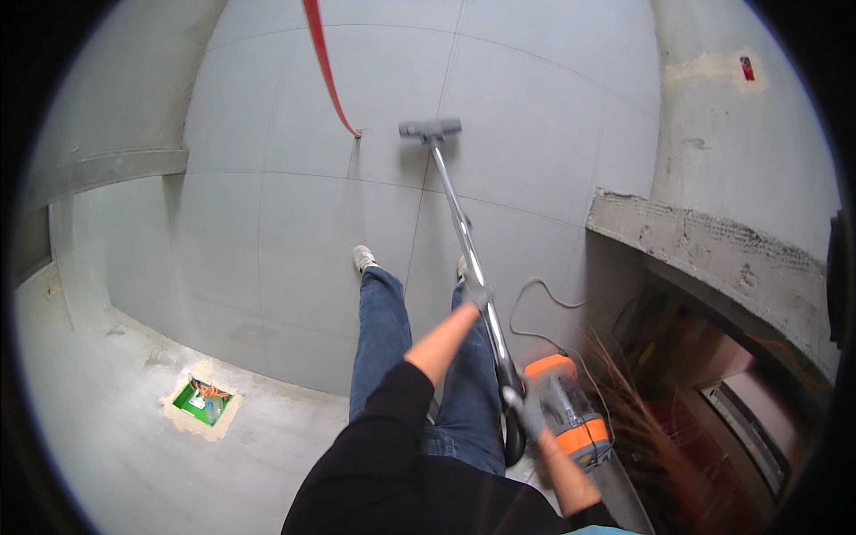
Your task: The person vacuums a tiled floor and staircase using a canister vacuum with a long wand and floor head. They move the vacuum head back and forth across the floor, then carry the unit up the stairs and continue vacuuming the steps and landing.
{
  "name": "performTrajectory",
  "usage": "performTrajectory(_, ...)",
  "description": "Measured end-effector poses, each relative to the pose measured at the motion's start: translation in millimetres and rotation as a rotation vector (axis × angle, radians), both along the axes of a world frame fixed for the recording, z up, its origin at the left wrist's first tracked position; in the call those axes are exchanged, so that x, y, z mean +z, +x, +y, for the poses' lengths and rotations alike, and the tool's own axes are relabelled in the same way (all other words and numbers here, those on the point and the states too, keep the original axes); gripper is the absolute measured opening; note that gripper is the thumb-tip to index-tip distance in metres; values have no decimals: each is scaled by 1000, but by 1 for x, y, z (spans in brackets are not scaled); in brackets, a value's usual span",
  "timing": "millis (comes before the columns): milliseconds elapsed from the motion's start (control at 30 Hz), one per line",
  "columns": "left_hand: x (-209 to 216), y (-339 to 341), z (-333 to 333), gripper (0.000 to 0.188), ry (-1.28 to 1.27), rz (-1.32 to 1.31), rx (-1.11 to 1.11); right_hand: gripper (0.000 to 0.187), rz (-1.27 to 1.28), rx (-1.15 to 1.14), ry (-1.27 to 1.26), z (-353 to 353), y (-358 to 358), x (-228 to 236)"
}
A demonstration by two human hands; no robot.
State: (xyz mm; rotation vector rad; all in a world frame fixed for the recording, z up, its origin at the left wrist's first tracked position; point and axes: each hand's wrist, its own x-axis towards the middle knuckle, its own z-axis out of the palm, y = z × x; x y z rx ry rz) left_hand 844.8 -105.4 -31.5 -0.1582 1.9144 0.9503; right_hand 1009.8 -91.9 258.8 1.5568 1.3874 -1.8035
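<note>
Gripping that chrome vacuum wand [454, 201] over the grey floor [535, 107], left hand [479, 296] partway up, right hand [529, 415] round the black handle [514, 446], is spot-on imo: probably light, stiff, slippery.

Wand [469, 248] gripped by left hand [479, 296]: metal, glossy, smooth. Floor head [431, 130] beyond that hand: grey, looks like matt plastic. Grip [514, 446] at right hand [528, 413]: black plastic, slight sheen. Vacuum body [584, 437] just right of right hand: orange plastic shell, see-through plastic section, smooth. Floor [526, 134] ahead of left hand: grey, matt, smooth, thin joints. Ledge [704, 245] well right of left hand: rough pitted concrete. Jeans [381, 330] below left hand: denim. Left sleeve [374, 437]: matt black cloth.
</note>
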Motion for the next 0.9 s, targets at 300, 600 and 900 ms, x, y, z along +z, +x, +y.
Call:
performTrajectory(300,-46,-162,55,88,-209,-126,-64,72,22,86,-2,53,-142,-119)
performTrajectory(600,-9,73,-47,75,-255,-320,-351,78,-86,256,-6,-14,75,19)
performTrajectory(900,54,191,-64,90,-413,-400,-362,78,-159,231,54,-23,129,101)
